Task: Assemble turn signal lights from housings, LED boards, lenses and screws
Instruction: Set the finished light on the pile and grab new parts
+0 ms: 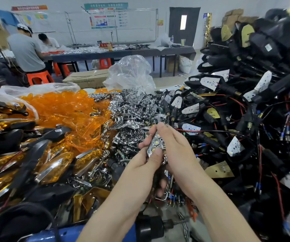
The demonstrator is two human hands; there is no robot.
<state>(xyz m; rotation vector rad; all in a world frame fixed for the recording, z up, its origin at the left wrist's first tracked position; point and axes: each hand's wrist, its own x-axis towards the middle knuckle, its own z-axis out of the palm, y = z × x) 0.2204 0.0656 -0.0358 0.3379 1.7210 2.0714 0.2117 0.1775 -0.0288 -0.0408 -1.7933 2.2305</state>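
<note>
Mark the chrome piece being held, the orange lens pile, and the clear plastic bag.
chrome piece (155, 145), head view, its studded front face.
orange lens pile (62, 106), head view, middle of the heap.
clear plastic bag (132, 74), head view, its crumpled front.

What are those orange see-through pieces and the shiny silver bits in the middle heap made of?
Heaped orange translucent lenses: probably moulded plastic, glossy; light passes through them. Silver honeycomb reflector pieces: likely chrome-plated plastic, mirror-bright with sharp glints, though metal cannot be ruled out.
</note>
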